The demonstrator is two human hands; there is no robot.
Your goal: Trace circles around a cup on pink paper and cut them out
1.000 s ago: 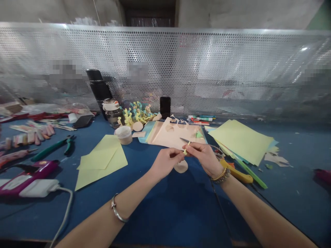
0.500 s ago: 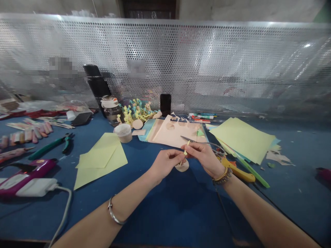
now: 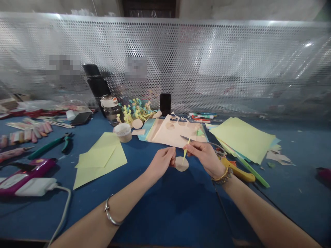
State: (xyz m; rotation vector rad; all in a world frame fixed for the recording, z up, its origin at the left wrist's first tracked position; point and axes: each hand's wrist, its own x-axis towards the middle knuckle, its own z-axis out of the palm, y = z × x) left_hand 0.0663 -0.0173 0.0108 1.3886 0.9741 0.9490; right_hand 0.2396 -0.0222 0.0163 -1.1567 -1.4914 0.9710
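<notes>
A narrow yellow paper strip point(image 3: 185, 152) is pinched in my right hand point(image 3: 206, 155), its lower end pointing down over a round beige paper disc point(image 3: 182, 165). My left hand point(image 3: 161, 162) sits just left of the disc with its fingers curled in; whatever lies inside them is hidden. Behind my right hand are scissors point(image 3: 185, 138), their blades resting on a beige cut-out sheet point(image 3: 168, 132), with the handles partly covered by my fingers.
Yellow sheets lie left point(image 3: 99, 158) and right point(image 3: 243, 137). A yellow-handled tool point(image 3: 238, 171) is beside my right wrist. A white tub point(image 3: 123, 132), a jar point(image 3: 111, 112), small yellow and blue paper pieces point(image 3: 137, 110) and an upright phone point(image 3: 165, 103) stand behind. Pliers point(image 3: 49, 147) lie left.
My left hand has let go of the yellow strip and drawn slightly left, its fingers curling in. The strip now hangs straight from my right hand, and more of the disc shows.
</notes>
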